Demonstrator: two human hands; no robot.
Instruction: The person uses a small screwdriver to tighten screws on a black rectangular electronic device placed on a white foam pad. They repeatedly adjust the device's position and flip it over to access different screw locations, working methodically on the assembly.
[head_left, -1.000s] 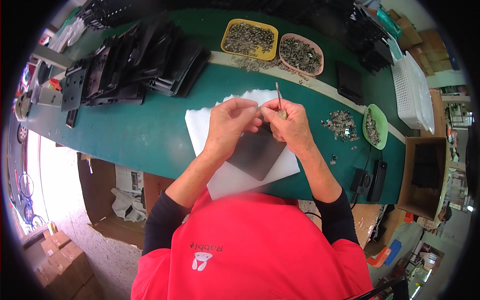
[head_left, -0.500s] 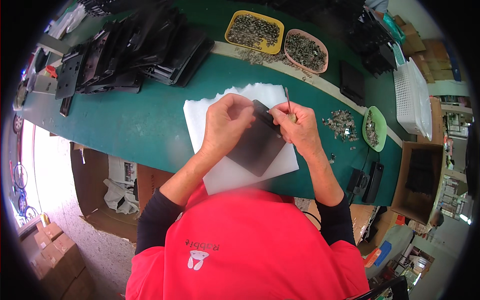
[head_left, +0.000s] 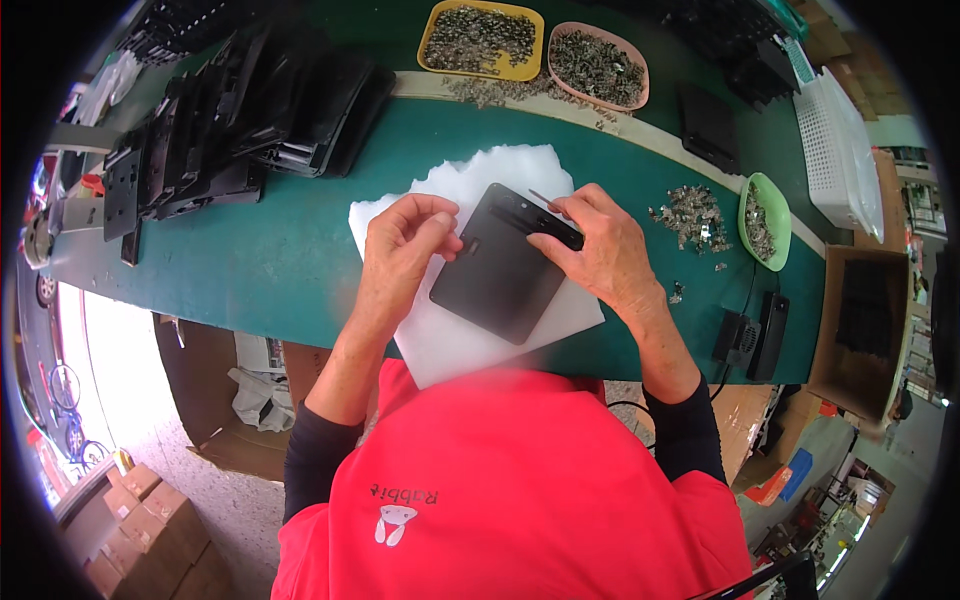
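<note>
A flat black panel (head_left: 492, 282) with rounded corners lies tilted on a sheet of white foam (head_left: 440, 350) in front of me. A slotted strip runs along its far right edge. My right hand (head_left: 606, 248) is closed at that edge, thumb on the panel, with a thin pointed metal-shafted tool (head_left: 543, 198) sticking out leftward from the fingers; its handle is hidden in the palm. Beside the panel's left edge, my left hand (head_left: 402, 250) has thumb and fingertips pinched together. Whatever those fingertips hold, if anything, is too small to see.
Small metal clips fill a yellow tray (head_left: 433, 60), a pink tray (head_left: 640, 92) and a green bowl (head_left: 781, 222). A loose clip pile (head_left: 693, 218) lies right of the foam. Stacked black panels (head_left: 250, 110) stand far left; a white basket (head_left: 835, 150) stands far right.
My left hand has moved left, off the panel's top corner to beside its edge. The right hand's tool has swung from upright to pointing left, and the thumb now rests on the panel.
</note>
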